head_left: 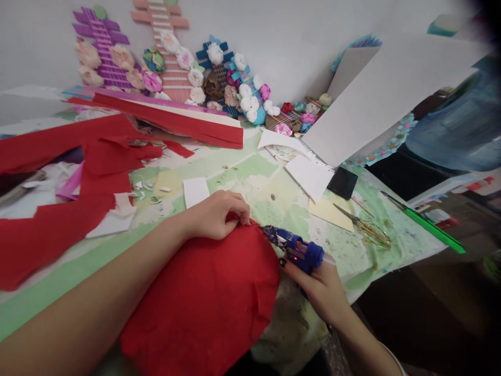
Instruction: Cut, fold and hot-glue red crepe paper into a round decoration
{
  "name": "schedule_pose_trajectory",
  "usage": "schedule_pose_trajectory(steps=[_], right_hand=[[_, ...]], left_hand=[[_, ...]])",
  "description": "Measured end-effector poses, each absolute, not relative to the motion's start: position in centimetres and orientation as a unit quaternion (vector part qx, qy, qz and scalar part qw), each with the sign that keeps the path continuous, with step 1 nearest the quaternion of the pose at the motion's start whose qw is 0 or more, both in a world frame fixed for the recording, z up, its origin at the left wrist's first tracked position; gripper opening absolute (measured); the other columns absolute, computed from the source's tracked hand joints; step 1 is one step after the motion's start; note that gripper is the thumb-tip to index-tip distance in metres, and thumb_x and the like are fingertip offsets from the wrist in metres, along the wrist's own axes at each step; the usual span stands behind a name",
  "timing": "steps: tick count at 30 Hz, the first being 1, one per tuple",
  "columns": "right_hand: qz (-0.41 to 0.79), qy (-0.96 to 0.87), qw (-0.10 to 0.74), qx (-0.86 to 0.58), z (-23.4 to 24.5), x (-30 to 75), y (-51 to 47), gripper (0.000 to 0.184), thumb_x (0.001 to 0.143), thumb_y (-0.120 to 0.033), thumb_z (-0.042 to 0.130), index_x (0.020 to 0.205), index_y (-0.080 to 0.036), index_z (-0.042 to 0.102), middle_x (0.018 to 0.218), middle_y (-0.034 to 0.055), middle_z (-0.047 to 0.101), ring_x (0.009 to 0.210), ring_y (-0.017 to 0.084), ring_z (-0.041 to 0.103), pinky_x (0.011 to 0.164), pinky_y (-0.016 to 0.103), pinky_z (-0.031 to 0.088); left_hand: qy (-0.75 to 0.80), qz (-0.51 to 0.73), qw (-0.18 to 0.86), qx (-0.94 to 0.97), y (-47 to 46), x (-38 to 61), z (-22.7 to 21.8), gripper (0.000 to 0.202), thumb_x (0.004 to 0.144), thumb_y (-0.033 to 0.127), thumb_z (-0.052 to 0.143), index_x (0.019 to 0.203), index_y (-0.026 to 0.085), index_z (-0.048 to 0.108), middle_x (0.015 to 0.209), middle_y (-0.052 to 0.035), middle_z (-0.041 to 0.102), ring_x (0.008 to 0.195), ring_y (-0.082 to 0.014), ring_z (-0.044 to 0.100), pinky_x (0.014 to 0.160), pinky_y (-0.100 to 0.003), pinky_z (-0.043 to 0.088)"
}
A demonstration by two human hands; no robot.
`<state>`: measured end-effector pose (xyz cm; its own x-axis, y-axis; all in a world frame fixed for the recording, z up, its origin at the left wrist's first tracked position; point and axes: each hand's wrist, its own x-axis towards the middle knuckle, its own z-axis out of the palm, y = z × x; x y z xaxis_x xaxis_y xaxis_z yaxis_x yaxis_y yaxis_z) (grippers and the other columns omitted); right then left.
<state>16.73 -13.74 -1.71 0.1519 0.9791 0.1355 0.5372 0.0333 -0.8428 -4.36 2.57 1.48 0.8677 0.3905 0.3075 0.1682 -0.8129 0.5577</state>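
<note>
My left hand [217, 214] is closed in a pinch on the top edge of a big rounded piece of red crepe paper [203, 303] that lies in front of me. My right hand [321, 290] is wrapped round a blue hot glue gun [295, 248]. The gun's nozzle points left and touches the red paper's edge right beside my left fingertips. A small red light glows on the gun's body.
More red crepe strips [50, 224] cover the left of the table. White card pieces [311, 175], a black square [343, 183], gold scissors [366, 227] and a green stick [432, 228] lie to the right. Paper-flower crafts [172, 62] stand against the wall; a large white sheet [387, 94] leans at right.
</note>
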Motion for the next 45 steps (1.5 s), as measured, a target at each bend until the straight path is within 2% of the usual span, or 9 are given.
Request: schedule_pose_trajectory(steps=[5, 11, 16, 21, 26, 31, 36, 41, 45], right_hand=[[0.266, -0.595, 0.408, -0.64, -1.6, 16.7, -13.7, 0.016, 0.078, -0.031, 0.06, 0.08, -0.016, 0.064, 0.074, 0.0022, 0.064, 0.068, 0.017, 0.054, 0.063, 0.029, 0.045], [0.273, -0.592, 0.41, -0.638, -1.6, 16.7, -13.8, 0.016, 0.079, -0.031, 0.06, 0.079, -0.016, 0.062, 0.072, 0.0012, 0.061, 0.068, 0.016, 0.053, 0.063, 0.028, 0.044], [0.276, -0.582, 0.412, -0.644, -1.6, 16.5, -13.7, 0.016, 0.078, -0.031, 0.06, 0.079, -0.016, 0.063, 0.07, 0.0012, 0.061, 0.066, 0.016, 0.053, 0.061, 0.028, 0.044], [0.271, -0.566, 0.43, -0.649, -1.7, 16.6, -14.0, 0.017, 0.077, -0.033, 0.062, 0.078, -0.016, 0.063, 0.07, 0.0018, 0.063, 0.064, 0.017, 0.055, 0.059, 0.028, 0.045], [0.262, -0.558, 0.457, -0.641, -2.5, 16.9, -14.3, 0.015, 0.079, -0.031, 0.062, 0.082, -0.017, 0.066, 0.072, 0.0025, 0.066, 0.066, 0.018, 0.059, 0.06, 0.028, 0.048], [0.26, -0.559, 0.47, -0.632, -2.9, 17.1, -14.5, 0.014, 0.079, -0.03, 0.063, 0.083, -0.018, 0.068, 0.074, 0.0029, 0.068, 0.069, 0.019, 0.062, 0.061, 0.028, 0.049], [0.266, -0.56, 0.468, -0.63, -2.7, 17.0, -14.4, 0.013, 0.08, -0.03, 0.063, 0.081, -0.017, 0.067, 0.072, 0.0021, 0.067, 0.065, 0.017, 0.06, 0.058, 0.026, 0.048], [0.266, -0.559, 0.478, -0.623, -2.9, 17.0, -14.4, 0.012, 0.08, -0.029, 0.063, 0.081, -0.017, 0.066, 0.073, 0.0025, 0.066, 0.068, 0.017, 0.059, 0.063, 0.027, 0.049], [0.26, -0.565, 0.473, -0.624, -3.0, 17.2, -14.5, 0.012, 0.08, -0.029, 0.063, 0.078, -0.017, 0.066, 0.07, 0.0016, 0.064, 0.065, 0.016, 0.057, 0.06, 0.026, 0.047]], left_hand=[[0.145, 0.2, 0.234, 0.94, 2.3, -4.2, 1.9, 0.027, 0.063, -0.002, 0.047, 0.073, 0.016, 0.065, 0.081, -0.0039, 0.066, 0.08, -0.0154, 0.06, 0.078, -0.028, 0.047], [0.153, 0.216, 0.263, 0.928, 2.3, -4.1, 1.5, 0.025, 0.061, -0.001, 0.048, 0.072, 0.016, 0.063, 0.077, -0.003, 0.067, 0.077, -0.0156, 0.061, 0.075, -0.028, 0.048], [0.17, 0.245, 0.313, 0.902, 2.2, -4.2, 1.0, 0.033, 0.065, 0.002, 0.05, 0.092, 0.017, 0.06, 0.085, -0.0023, 0.066, 0.08, -0.0146, 0.063, 0.076, -0.027, 0.051], [0.151, 0.23, 0.252, 0.928, 2.3, -4.2, 0.9, 0.04, 0.072, 0.009, 0.055, 0.111, 0.018, 0.061, 0.112, -0.0098, 0.053, 0.101, -0.0203, 0.055, 0.092, -0.036, 0.046], [0.14, 0.184, 0.2, 0.952, 2.4, -4.0, 1.2, 0.032, 0.076, 0.008, 0.053, 0.1, 0.022, 0.07, 0.101, -0.0077, 0.054, 0.1, -0.0222, 0.047, 0.094, -0.039, 0.04], [0.159, 0.189, 0.201, 0.948, 2.7, -3.9, 1.0, 0.037, 0.08, 0.003, 0.046, 0.098, 0.023, 0.072, 0.086, -0.0053, 0.057, 0.087, -0.0183, 0.049, 0.083, -0.033, 0.041], [0.149, 0.185, 0.21, 0.949, 3.1, -4.0, 0.4, 0.04, 0.081, 0.001, 0.043, 0.093, 0.025, 0.074, 0.081, -0.004, 0.057, 0.082, -0.0156, 0.052, 0.075, -0.027, 0.043], [0.151, 0.197, 0.213, 0.945, 3.2, -4.0, 0.1, 0.035, 0.077, -0.002, 0.047, 0.082, 0.019, 0.075, 0.078, -0.0044, 0.06, 0.075, -0.0145, 0.054, 0.07, -0.025, 0.043], [0.156, 0.192, 0.21, 0.946, 3.2, -3.9, 0.3, 0.035, 0.073, -0.004, 0.047, 0.076, 0.018, 0.074, 0.076, -0.0036, 0.06, 0.073, -0.0137, 0.056, 0.069, -0.024, 0.044]])
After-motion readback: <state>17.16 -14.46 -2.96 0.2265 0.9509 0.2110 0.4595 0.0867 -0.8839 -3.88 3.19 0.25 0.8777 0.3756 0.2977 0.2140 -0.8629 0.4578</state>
